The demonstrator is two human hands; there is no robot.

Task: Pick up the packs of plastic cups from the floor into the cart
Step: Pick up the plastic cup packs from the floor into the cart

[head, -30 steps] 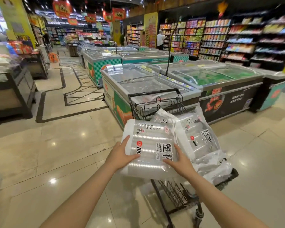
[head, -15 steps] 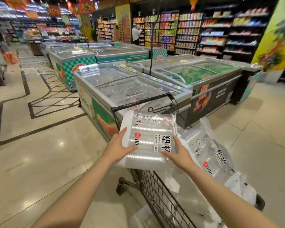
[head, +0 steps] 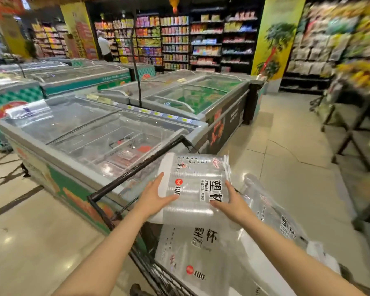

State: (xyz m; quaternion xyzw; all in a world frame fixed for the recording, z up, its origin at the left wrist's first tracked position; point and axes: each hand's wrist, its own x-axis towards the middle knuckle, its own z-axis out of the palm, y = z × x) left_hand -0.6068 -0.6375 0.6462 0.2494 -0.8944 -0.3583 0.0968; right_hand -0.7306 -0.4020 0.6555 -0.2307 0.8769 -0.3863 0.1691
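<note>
Pack of cups (head: 193, 189), pressed between the flat left hand (head: 156, 195) and right hand (head: 233, 202), hovers over the cart (head: 137, 165); best lowered level onto the near pack (head: 192, 255), then released.

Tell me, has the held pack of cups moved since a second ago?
Yes. The pack has moved from the cart's near end toward its black handle, over packs already inside.
</note>
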